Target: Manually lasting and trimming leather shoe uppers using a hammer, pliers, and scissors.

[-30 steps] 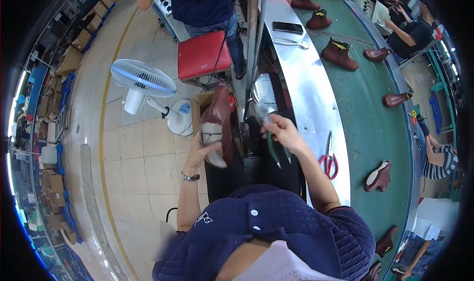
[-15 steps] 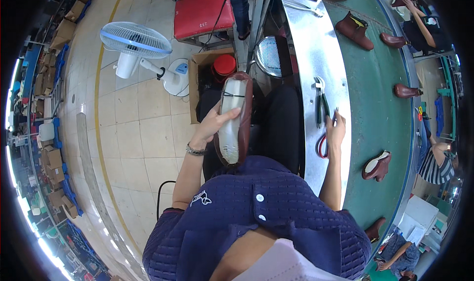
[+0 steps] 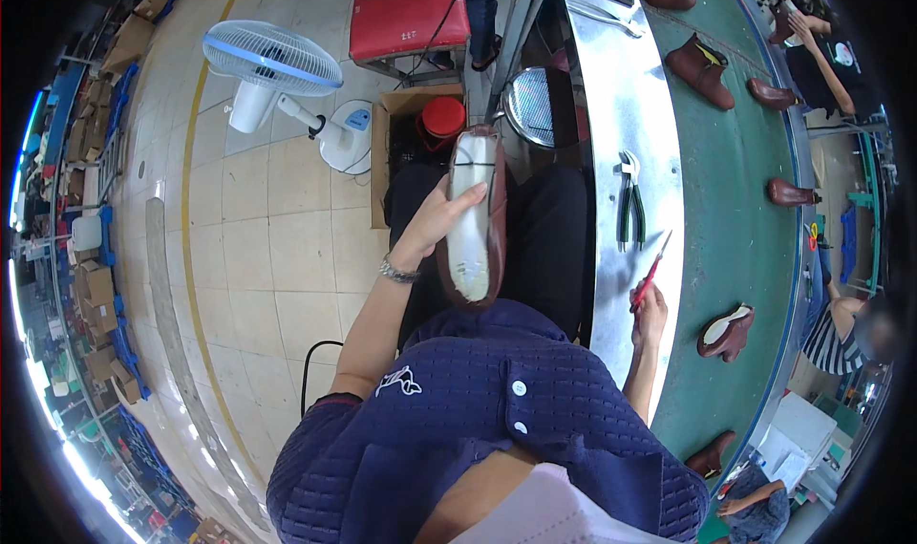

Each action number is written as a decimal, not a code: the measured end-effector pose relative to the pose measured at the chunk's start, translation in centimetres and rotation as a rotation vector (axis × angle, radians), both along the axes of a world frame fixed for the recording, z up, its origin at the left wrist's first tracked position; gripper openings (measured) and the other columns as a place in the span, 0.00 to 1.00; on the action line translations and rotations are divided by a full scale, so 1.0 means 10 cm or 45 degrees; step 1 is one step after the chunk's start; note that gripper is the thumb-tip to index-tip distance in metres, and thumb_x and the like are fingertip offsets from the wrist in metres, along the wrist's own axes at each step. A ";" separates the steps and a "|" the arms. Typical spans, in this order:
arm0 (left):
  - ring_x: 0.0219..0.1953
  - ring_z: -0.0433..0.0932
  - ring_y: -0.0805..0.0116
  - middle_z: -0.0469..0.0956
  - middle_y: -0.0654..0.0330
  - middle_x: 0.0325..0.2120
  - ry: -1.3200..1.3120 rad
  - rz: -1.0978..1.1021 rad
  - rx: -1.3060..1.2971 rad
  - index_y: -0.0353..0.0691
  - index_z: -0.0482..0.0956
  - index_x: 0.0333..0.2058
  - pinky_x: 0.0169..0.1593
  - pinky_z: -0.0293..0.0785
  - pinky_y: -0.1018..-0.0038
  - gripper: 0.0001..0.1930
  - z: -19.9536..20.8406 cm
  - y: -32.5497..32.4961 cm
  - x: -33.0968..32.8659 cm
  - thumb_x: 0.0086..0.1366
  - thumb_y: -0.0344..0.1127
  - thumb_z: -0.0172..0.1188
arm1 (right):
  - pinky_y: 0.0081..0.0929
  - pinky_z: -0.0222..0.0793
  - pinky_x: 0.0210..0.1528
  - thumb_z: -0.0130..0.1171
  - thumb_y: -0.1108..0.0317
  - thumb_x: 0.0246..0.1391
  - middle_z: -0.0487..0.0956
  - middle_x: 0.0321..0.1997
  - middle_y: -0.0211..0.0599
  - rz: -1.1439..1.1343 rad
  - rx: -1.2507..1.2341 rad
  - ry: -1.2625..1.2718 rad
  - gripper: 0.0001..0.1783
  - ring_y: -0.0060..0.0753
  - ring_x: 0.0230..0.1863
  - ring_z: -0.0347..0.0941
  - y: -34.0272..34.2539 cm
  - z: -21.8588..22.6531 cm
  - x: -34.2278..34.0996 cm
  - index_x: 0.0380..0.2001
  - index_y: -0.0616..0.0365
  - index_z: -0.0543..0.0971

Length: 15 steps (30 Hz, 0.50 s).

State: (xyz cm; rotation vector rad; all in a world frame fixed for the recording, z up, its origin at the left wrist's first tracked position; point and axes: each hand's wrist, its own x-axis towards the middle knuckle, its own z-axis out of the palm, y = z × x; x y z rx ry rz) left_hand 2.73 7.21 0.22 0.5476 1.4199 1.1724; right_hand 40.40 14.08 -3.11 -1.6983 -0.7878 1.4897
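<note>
The left grip (image 3: pixel 439 217) is closed around a smooth brown leather boot (image 3: pixel 499 234) above the lap, thumb laid across its pale, elongated underside; a thin dark cord crosses the far end and the near end looks rough. A metal-link watch (image 3: pixel 397 273) circles that bent wrist. The right grip (image 3: pixel 650 317), forearm extended over the shiny flat metal bench (image 3: pixel 626 95), is wrapped around red-handled scissors (image 3: pixel 647 284), slim blades pointing away. Just beyond, steel pliers with dark green handles (image 3: pixel 628 200) lie on the bench, beside the green belt (image 3: pixel 712 210).
</note>
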 end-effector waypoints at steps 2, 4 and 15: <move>0.45 0.70 0.67 0.70 0.53 0.44 0.064 0.039 0.103 0.30 0.59 0.53 0.49 0.66 0.73 0.32 -0.06 0.02 0.11 0.60 0.49 0.54 | 0.13 0.56 0.22 0.55 0.62 0.53 0.69 0.25 0.27 0.140 0.157 0.143 0.22 0.16 0.22 0.63 0.02 0.22 -0.19 0.47 0.63 0.67; 0.46 0.69 0.66 0.70 0.53 0.45 0.091 0.095 0.132 0.30 0.59 0.53 0.49 0.65 0.73 0.30 -0.18 -0.03 0.16 0.62 0.49 0.52 | 0.12 0.53 0.21 0.54 0.53 0.53 0.64 0.24 0.22 0.428 0.137 0.273 0.28 0.14 0.21 0.59 0.04 0.53 -0.44 0.50 0.62 0.66; 0.38 0.74 0.43 0.75 0.40 0.34 0.865 0.217 -0.048 0.39 0.66 0.53 0.41 0.69 0.59 0.27 -0.10 -0.03 0.23 0.66 0.53 0.34 | 0.14 0.56 0.18 0.32 0.27 0.48 0.62 0.19 0.21 1.352 -0.542 0.430 0.42 0.15 0.18 0.59 -0.08 1.11 -1.67 0.36 0.59 0.70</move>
